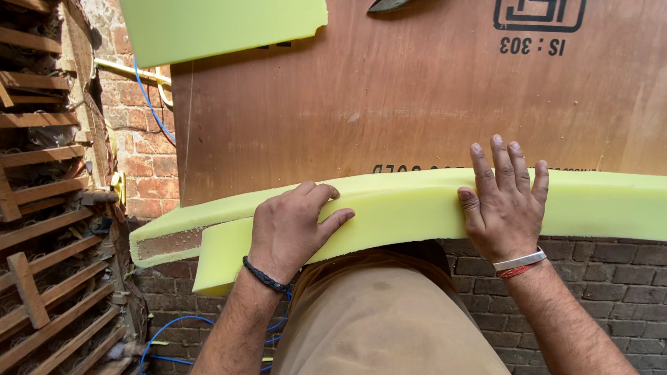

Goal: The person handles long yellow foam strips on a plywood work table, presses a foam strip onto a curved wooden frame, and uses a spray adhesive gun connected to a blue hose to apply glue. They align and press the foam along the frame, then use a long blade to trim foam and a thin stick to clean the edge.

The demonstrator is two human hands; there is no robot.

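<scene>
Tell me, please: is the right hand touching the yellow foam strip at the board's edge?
Touching. The head view shows the right hand lying flat on the yellow foam strip, fingers over its top.

Long yellow-green foam strip, bowed along plywood board's near edge

This looks like a small upholstery or furniture workshop, set up in a rough brick yard. A big plywood sheet serves as the work surface, with a long strip of yellow-green foam lying along its near edge and another foam slab at its far left corner. Left of the plywood stand bare wooden frames against an unplastered brick wall, with loose blue cable hanging there.
</scene>
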